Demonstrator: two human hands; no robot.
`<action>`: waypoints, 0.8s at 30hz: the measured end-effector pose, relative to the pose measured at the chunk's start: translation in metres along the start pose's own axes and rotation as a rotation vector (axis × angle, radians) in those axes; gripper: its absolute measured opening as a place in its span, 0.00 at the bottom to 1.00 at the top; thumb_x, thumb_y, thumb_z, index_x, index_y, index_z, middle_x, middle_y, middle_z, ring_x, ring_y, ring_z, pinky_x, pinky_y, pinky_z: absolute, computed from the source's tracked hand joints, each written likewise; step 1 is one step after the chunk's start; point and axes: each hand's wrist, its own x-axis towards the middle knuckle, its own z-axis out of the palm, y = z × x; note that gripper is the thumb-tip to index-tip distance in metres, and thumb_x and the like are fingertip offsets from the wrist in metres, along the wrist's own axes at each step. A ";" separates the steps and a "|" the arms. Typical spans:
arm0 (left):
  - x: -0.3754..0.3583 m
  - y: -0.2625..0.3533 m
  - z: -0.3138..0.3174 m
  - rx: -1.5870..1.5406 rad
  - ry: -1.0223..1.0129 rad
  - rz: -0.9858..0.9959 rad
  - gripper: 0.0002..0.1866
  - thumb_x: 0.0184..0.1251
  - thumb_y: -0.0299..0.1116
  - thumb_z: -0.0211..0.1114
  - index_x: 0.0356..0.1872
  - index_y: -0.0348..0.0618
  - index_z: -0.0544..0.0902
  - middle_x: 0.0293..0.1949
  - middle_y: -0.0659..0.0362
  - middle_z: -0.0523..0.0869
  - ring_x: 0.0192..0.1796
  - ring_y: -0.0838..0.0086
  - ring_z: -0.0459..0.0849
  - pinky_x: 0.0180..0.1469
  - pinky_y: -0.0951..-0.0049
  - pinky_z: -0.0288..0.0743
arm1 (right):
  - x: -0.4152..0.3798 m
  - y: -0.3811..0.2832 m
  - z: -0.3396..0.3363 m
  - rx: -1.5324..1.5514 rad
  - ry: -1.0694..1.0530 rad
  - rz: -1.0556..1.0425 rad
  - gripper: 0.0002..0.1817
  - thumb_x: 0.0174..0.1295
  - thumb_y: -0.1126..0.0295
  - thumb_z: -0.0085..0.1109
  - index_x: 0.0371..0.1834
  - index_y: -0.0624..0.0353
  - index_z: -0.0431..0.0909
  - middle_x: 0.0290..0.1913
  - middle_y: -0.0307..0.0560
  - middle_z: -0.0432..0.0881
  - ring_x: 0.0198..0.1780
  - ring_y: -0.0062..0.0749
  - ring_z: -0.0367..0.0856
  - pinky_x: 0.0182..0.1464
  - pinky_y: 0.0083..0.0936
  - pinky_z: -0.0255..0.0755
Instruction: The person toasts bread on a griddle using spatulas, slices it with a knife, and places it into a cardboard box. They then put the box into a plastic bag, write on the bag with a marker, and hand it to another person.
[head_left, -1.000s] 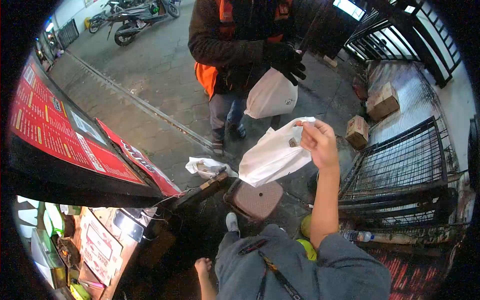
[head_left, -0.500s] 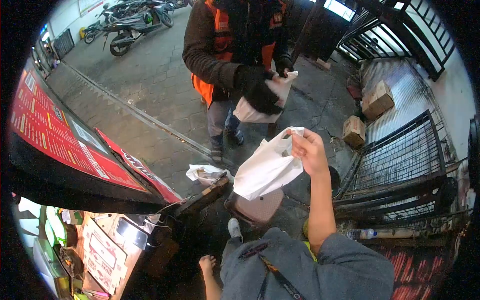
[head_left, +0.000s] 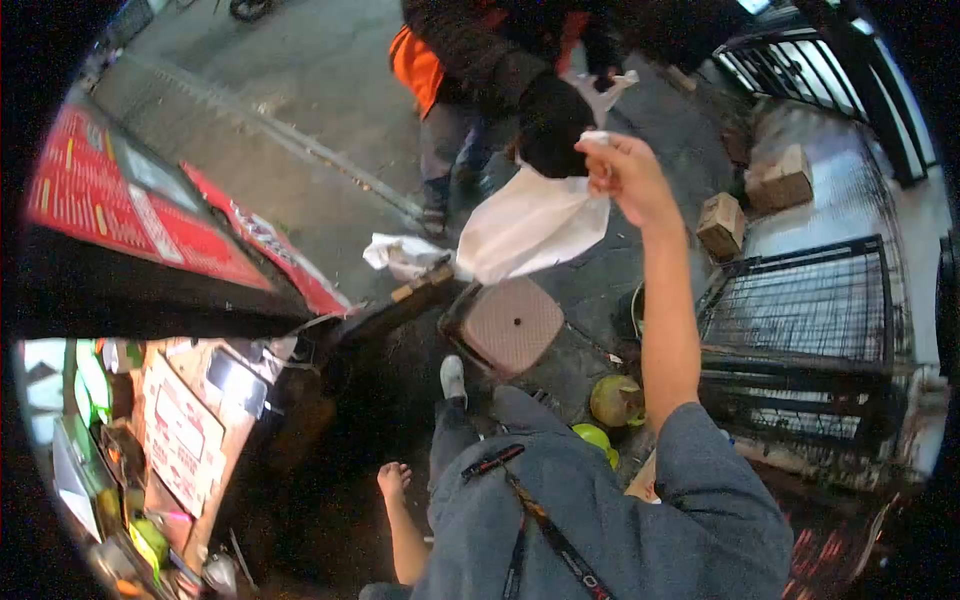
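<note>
My right hand (head_left: 632, 182) is stretched forward, thumb and fingers pinched on the top of a white plastic bag (head_left: 530, 232). The bag hangs full and tilted to the left, above a brown stool (head_left: 512, 318). Facing me, a person in a dark jacket with an orange vest has a dark-gloved hand (head_left: 556, 128) at the bag's top, close to my fingertips. Behind that glove, the person's other hand has a second white bag (head_left: 603, 92). Down by my side is my left hand (head_left: 393, 479), holding nothing, its fingers loosely bent and slightly apart.
On the left stand a red menu board (head_left: 105, 185) and a lit counter with a printed carton (head_left: 180, 430) and a phone (head_left: 237, 383). Another white bag (head_left: 405, 255) sits beyond a wooden bar. Right of the stool are a green coconut (head_left: 617, 400), cardboard boxes (head_left: 722, 226) and a metal grille (head_left: 795, 305).
My view has tipped downward. My right hand has reached farther toward the person with the bag, and the person's gloved hand has come to its top. My left hand stays low.
</note>
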 end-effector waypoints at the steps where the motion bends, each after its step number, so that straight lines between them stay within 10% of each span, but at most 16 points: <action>1: -0.002 -0.011 -0.004 -0.012 0.009 -0.013 0.10 0.70 0.34 0.54 0.44 0.37 0.75 0.32 0.59 0.83 0.28 0.75 0.82 0.25 0.78 0.73 | 0.001 -0.001 0.003 -0.005 0.016 -0.011 0.09 0.59 0.67 0.62 0.27 0.59 0.77 0.21 0.35 0.74 0.21 0.17 0.71 0.24 0.17 0.64; 5: -0.029 -0.058 -0.014 -0.118 0.025 0.035 0.09 0.68 0.32 0.55 0.42 0.37 0.75 0.30 0.57 0.82 0.26 0.76 0.80 0.24 0.78 0.72 | 0.011 0.007 -0.010 -0.609 0.092 -0.182 0.14 0.60 0.58 0.61 0.30 0.59 0.81 0.26 0.37 0.80 0.31 0.20 0.75 0.38 0.22 0.68; 16: -0.146 -0.182 -0.025 -0.112 0.323 0.044 0.10 0.64 0.31 0.56 0.39 0.36 0.80 0.31 0.55 0.86 0.29 0.74 0.84 0.32 0.74 0.77 | -0.065 0.022 0.034 -0.506 0.307 -0.538 0.20 0.64 0.64 0.59 0.54 0.69 0.76 0.53 0.49 0.79 0.53 0.29 0.77 0.57 0.25 0.67; 24: -0.181 -0.300 -0.019 0.375 0.248 -0.120 0.18 0.54 0.43 0.63 0.40 0.41 0.86 0.37 0.51 0.88 0.41 0.65 0.87 0.45 0.68 0.77 | -0.187 0.104 0.173 -0.547 -0.491 -0.209 0.12 0.62 0.71 0.60 0.47 0.63 0.79 0.40 0.43 0.83 0.43 0.22 0.79 0.46 0.20 0.73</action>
